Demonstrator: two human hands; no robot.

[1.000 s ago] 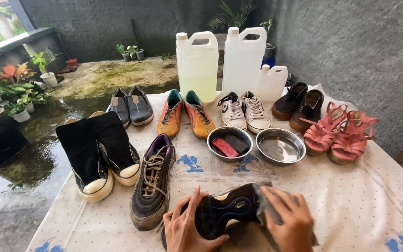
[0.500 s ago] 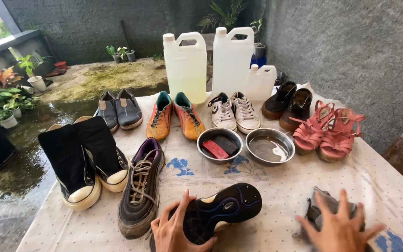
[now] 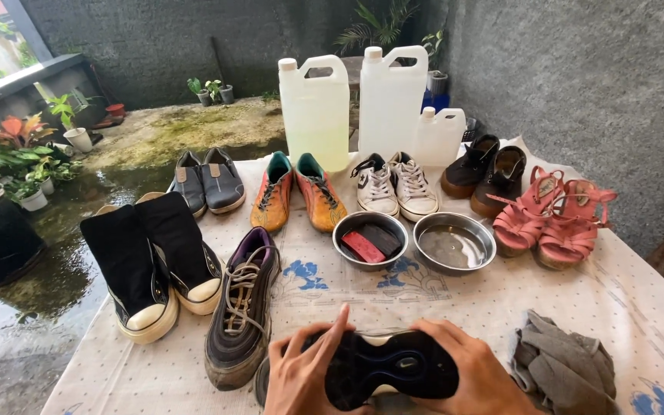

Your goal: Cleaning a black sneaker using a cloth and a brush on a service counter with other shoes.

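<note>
**Both hands on the upturned dark sneaker, cloth lying off to the side**

So you've got the dark sneaker with the black-and-blue rubber sole (image 3: 382,369) flipped sole-up at the near edge of the table, right in front of you. Your left hand (image 3: 305,373) is wrapped round its left end with fingers spread over the sole, and your right hand (image 3: 470,369) is clamped on the right end, thumb across the top edge. Both hands are gripping that shoe and nothing else.

Just to your right of it, the crumpled grey cloth (image 3: 566,365) lies loose on the white dotted tablecloth with blue prints (image 3: 455,300), near your right hand but not touching it.

Its mate, the worn dark lace-up sneaker with the purple lining (image 3: 244,307), sits upright just left of your left hand. Further left is the pair of black high-tops with cream toe caps (image 3: 155,261).

Along the back: grey slip-ons (image 3: 209,180), orange football boots with teal lining (image 3: 297,192), white lace-up sneakers (image 3: 393,184), dark brown shoes (image 3: 486,173), and pink strappy wedge sandals (image 3: 551,219) at the far right.

Containers: two tall translucent white plastic jerrycans (image 3: 317,111) with handles stand behind the boots, the left one holding pale yellowish liquid, and a smaller white jug (image 3: 439,138) sits just beside them on the right. I can't make out any labels on them. In the middle of the table there are two round steel bowls, touching or nearly so: the left bowl (image 3: 370,238) holds a red block and a black one, the right bowl (image 3: 455,244) has some liquid in it.
</note>
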